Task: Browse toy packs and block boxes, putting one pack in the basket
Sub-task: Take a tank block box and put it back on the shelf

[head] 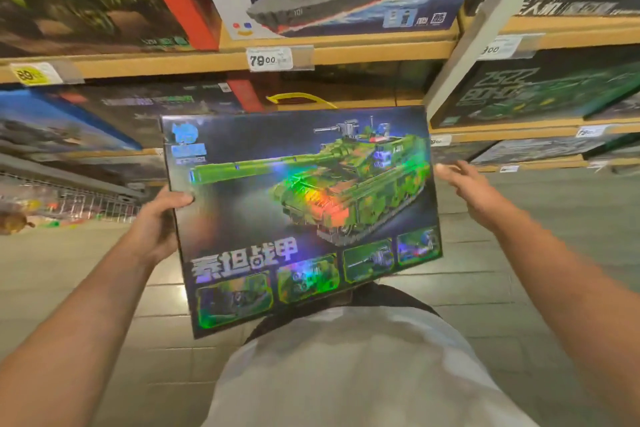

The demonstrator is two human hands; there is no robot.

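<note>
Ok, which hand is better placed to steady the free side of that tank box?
Right. The right hand is open, just off the tank block box's right edge, holding nothing. The left hand already has its grip on the left edge, so it probably can't let go.

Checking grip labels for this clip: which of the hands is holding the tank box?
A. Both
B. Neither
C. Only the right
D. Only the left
D: the left hand grips the tank box at its left edge, while the right hand is open, just off the box's right edge.
</note>
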